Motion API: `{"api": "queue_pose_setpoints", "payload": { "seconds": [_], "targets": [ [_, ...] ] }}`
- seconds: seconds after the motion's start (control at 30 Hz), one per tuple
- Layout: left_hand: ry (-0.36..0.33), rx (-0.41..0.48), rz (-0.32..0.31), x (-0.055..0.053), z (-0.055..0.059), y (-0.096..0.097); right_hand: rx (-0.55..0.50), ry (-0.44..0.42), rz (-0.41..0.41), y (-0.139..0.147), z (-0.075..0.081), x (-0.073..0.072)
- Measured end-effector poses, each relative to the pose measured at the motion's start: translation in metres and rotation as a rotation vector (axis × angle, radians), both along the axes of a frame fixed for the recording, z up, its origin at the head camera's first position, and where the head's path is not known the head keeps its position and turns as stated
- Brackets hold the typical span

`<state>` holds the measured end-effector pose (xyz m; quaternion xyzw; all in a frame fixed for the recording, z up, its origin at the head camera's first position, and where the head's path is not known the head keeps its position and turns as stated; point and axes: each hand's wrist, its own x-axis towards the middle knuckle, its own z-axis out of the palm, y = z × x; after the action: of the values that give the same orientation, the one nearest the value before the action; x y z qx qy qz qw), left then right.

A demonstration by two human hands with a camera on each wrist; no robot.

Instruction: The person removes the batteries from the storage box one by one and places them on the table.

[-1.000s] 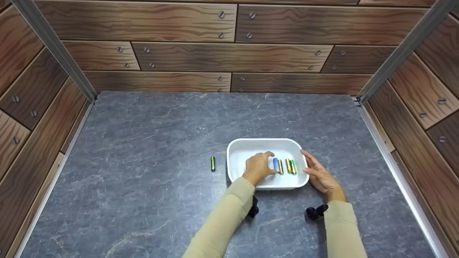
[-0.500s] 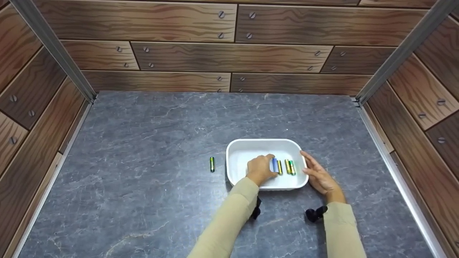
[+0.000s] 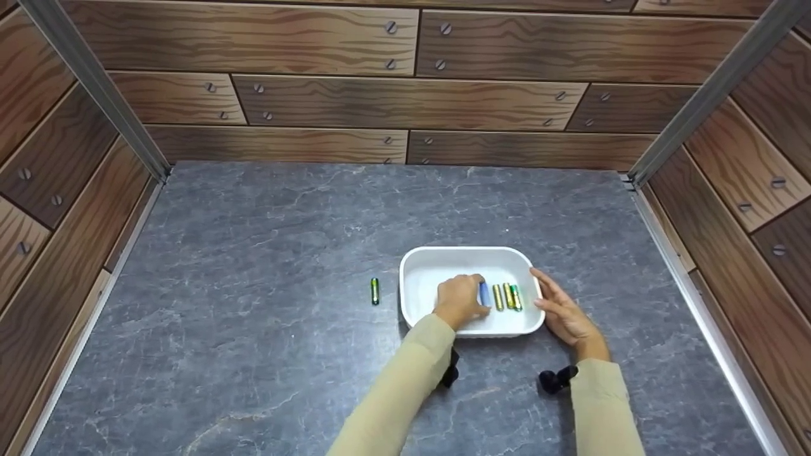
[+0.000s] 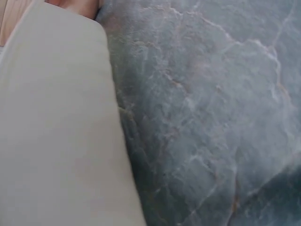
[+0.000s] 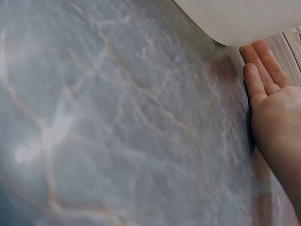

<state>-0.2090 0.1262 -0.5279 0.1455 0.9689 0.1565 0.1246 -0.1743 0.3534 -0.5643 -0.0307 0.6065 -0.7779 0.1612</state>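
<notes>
A white rectangular tray (image 3: 467,332) stands on the grey table. Inside it, my left hand (image 3: 459,300) pinches a blue battery (image 3: 485,294) lengthwise between thumb and forefinger; the remaining fingers are hidden below the hand. Gold and green batteries (image 3: 507,296) lie side by side just right of it. At the tray's right end, my right hand (image 3: 568,316) rests against the rim and outer wall with fairly straight fingers. The right wrist view shows that hand's fingers (image 5: 254,80) beside the white tray wall (image 5: 244,19).
A single green and black battery (image 3: 375,291) lies on the table left of the tray. The grey marbled tabletop (image 3: 253,266) stretches around it, bounded by wood-patterned walls (image 3: 405,101) and metal rails at the sides.
My left thumb and forefinger have closed in on the blue battery. The gold battery beside it has shifted slightly right, toward the others. My right hand stays at the tray's end.
</notes>
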Motion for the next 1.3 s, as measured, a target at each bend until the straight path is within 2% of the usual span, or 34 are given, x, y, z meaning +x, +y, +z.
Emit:
{"api": "queue_pose_setpoints", "payload": {
  "seconds": [0.2,0.53,0.73,0.93,1.07,1.3],
  "targets": [
    [0.016,0.046,-0.015,-0.002,0.012,-0.009,0.037,0.045,-0.038,-0.005,-0.002,0.001],
    [0.071,0.174,-0.050,0.003,0.023,-0.036,0.283,0.160,-0.154,-0.012,0.003,0.007],
    [0.092,0.224,-0.071,0.007,0.027,-0.054,0.362,0.162,-0.121,-0.007,0.006,0.004],
    [0.121,0.308,-0.077,0.011,0.033,-0.071,0.366,0.152,-0.060,0.001,0.009,-0.002],
    [0.142,0.371,-0.079,0.012,0.037,-0.081,0.300,0.118,-0.022,0.002,0.007,-0.002],
    [0.160,0.406,-0.097,0.015,0.043,-0.100,0.292,0.098,-0.041,-0.001,0.008,-0.001]
  ]
}}
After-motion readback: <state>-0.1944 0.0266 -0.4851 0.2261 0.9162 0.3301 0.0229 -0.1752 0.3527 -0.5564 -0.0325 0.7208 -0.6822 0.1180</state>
